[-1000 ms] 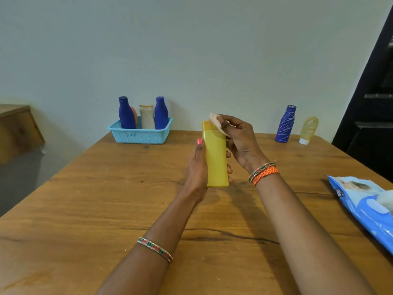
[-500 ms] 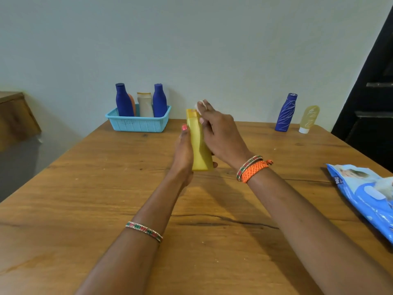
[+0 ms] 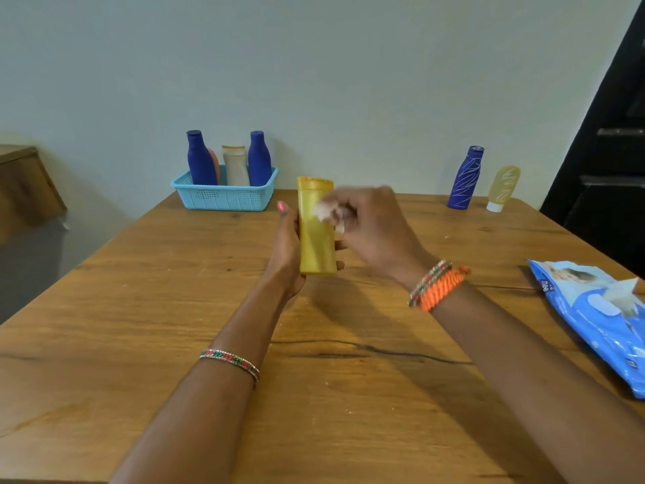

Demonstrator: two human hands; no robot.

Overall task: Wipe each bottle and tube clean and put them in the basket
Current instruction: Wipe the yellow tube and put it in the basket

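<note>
My left hand [image 3: 288,249] grips a yellow bottle [image 3: 316,239] upright above the middle of the table. My right hand [image 3: 375,228], blurred by motion, pinches a white wipe [image 3: 326,209] against the bottle's front. The light blue basket [image 3: 223,197] at the back left holds two dark blue bottles [image 3: 200,158], a white bottle [image 3: 235,165] and an orange one partly hidden. At the back right stand a dark blue patterned bottle [image 3: 466,178] and a pale yellow tube [image 3: 502,188] on its cap.
A blue pack of wet wipes [image 3: 600,319] lies at the table's right edge with a wipe sticking out. A wooden cabinet [image 3: 24,183] stands off the table's left. A dark doorway [image 3: 614,151] is at the right.
My right hand with the wipe came down from the bottle's cap to its front face. The bottle stays upright in my left hand.
</note>
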